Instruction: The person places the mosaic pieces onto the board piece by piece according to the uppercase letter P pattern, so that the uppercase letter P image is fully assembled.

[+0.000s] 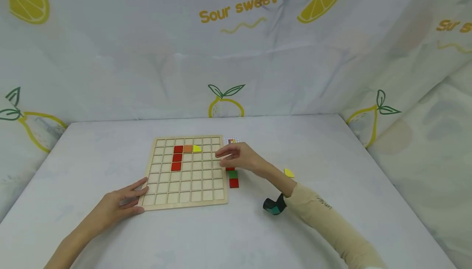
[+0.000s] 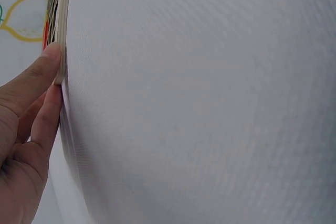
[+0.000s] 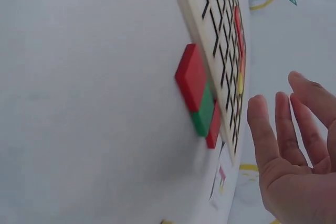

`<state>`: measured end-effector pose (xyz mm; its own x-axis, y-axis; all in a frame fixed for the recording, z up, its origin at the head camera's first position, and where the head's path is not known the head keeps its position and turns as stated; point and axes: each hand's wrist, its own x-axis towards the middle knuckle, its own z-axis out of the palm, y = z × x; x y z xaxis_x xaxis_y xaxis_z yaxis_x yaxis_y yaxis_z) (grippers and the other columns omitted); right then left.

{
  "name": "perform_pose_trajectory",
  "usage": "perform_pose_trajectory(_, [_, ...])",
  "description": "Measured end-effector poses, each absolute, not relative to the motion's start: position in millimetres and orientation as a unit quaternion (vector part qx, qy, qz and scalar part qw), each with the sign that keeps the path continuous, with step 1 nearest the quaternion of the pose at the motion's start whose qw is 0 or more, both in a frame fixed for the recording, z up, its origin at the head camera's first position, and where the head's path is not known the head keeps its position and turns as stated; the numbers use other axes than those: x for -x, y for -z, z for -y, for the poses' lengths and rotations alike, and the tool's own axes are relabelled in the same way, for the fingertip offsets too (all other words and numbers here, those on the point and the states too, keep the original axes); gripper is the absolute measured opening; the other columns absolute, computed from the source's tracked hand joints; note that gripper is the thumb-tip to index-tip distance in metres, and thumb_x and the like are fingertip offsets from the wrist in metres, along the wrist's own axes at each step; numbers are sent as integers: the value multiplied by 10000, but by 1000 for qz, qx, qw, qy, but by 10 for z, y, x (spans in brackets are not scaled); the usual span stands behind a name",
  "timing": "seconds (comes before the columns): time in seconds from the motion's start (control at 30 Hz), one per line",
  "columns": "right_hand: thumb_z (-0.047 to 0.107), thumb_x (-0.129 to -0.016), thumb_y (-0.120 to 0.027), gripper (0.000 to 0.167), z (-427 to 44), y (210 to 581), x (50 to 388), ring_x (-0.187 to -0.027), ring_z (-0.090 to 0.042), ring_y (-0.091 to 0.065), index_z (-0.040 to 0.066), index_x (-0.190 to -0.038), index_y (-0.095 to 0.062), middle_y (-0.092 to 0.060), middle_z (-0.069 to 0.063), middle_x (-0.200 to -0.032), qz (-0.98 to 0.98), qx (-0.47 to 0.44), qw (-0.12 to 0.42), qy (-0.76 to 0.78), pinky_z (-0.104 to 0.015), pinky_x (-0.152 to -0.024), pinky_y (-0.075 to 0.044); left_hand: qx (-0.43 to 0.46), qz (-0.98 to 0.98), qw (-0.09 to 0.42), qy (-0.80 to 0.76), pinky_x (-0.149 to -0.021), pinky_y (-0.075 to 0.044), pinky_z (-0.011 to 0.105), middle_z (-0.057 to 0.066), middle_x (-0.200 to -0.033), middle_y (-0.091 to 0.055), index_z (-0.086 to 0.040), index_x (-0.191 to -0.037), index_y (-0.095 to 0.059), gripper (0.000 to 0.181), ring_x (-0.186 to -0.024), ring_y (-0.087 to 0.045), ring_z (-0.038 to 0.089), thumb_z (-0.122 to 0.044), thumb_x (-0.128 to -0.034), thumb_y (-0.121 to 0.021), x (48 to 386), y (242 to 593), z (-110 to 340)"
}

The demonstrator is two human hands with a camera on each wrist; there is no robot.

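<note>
A wooden grid board (image 1: 191, 197) lies on the table. Three red square tiles (image 1: 177, 157) form a column in its cells, with an orange tile (image 1: 187, 148) and a yellow quarter-round tile (image 1: 197, 148) to the right of the top one. My left hand (image 1: 117, 204) touches the board's near left corner with fairly straight fingers and thumb, also seen at the board's edge in the left wrist view. Over the board's right edge hovers my right hand (image 1: 241, 157); its fingers are spread and nothing shows between them in the right wrist view.
Beside the board's right edge lie a red tile (image 1: 234, 183), a green tile (image 1: 233, 174) and another red tile (image 3: 212, 127). A printed grid card (image 1: 231, 140) is partly behind my right hand. Farther right are a loose yellow tile (image 1: 289, 173) and a dark green-black object (image 1: 274, 205) by the sleeve.
</note>
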<state>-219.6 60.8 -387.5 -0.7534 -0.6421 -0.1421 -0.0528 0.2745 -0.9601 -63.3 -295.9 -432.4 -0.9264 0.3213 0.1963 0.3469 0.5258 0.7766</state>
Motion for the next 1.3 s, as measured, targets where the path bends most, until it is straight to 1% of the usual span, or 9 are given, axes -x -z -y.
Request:
perform_pose_trajectory(0.17, [36, -899, -663, 298, -829, 3937, 2182, -1033, -248, -637, -19, -1189, -619, -611, -191, -1218, -755, 223, 258, 560, -343, -889, -576, 188, 868, 7, 459, -866, -501, 87, -85, -1497, -369, 91, -1255, -573, 536, -1209, -374, -163, -89, -789, -768, 621, 4336, 2983])
perform_pose_trajectory(0.33, [61, -906, -664, 260, -902, 4001, 2174, -1036, -243, -627, 9, -1159, -644, -635, -122, -1175, -785, 217, 241, 528, -303, -884, -574, 187, 864, 2, 468, -870, -499, 86, -129, -1492, -355, 98, -1255, -569, 534, -1209, -367, -167, -80, -791, -763, 613, 4353, 2988])
perform_pose_trajectory(0.53, [51, -908, -653, 259, -903, 4078, 2163, -932, -222, -634, -12, -1159, -643, -630, -141, -1167, -780, 221, 243, 532, -270, -826, -588, 192, 859, 3, 475, -871, -499, 88, -104, -1495, -368, 107, -1256, -563, 533, -1208, -385, -156, -68, -793, -760, 622, 4352, 2972])
perform_pose_trajectory(0.63, [52, -895, -664, 266, -899, 4083, 2135, -887, -205, -630, 2, -1156, -651, -624, -132, -1159, -779, 224, 247, 531, -249, -792, -586, 194, 856, 3, 479, -875, -498, 90, -98, -1493, -371, 112, -1255, -560, 530, -1211, -388, -152, -61, -794, -758, 629, 4345, 2966])
perform_pose_trajectory(0.8, [47, -890, -669, 262, -905, 4065, 2118, -879, -221, -636, 6, -1148, -657, -624, -144, -1159, -788, 227, 235, 521, -256, -790, -583, 193, 857, 1, 478, -877, -495, 88, -80, -1495, -372, 114, -1252, -562, 529, -1211, -386, -153, -64, -794, -759, 630, 4326, 2963])
perform_pose_trajectory(0.93, [30, -882, -673, 249, -913, 4035, 2145, -889, -223, -626, 8, -1130, -664, -635, -133, -1148, -811, 216, 205, 503, -252, -786, -584, 191, 856, 2, 480, -871, -498, 86, -145, -1481, -364, 119, -1246, -563, 530, -1202, -392, -155, -60, -789, -762, 631, 4312, 2964])
perform_pose_trajectory(1.03, [9, -869, -686, 256, -914, 4033, 2169, -887, -213, -618, 3, -1124, -664, -643, -122, -1134, -823, 206, 196, 492, -251, -776, -588, 190, 856, 4, 481, -867, -500, 87, -191, -1467, -357, 119, -1244, -565, 531, -1198, -396, -155, -59, -785, -765, 634, 4309, 2967])
perform_pose_trajectory(1.13, [-21, -855, -695, 268, -906, 4035, 2179, -898, -218, -630, -9, -1121, -661, -654, -127, -1122, -828, 196, 194, 488, -261, -789, -593, 186, 857, 1, 481, -868, -503, 92, -158, -1475, -365, 112, -1246, -569, 531, -1194, -402, -154, -67, -787, -766, 633, 4308, 2962])
perform_pose_trajectory(1.3, [-27, -827, -725, 288, -873, 4054, 2186, -886, -192, -635, -12, -1108, -664, -675, -108, -1056, -838, 175, 197, 478, -245, -802, -586, 181, 859, -5, 479, -872, -504, 98, -45, -1496, -380, 103, -1250, -571, 531, -1190, -408, -154, -85, -793, -765, 624, 4298, 2951])
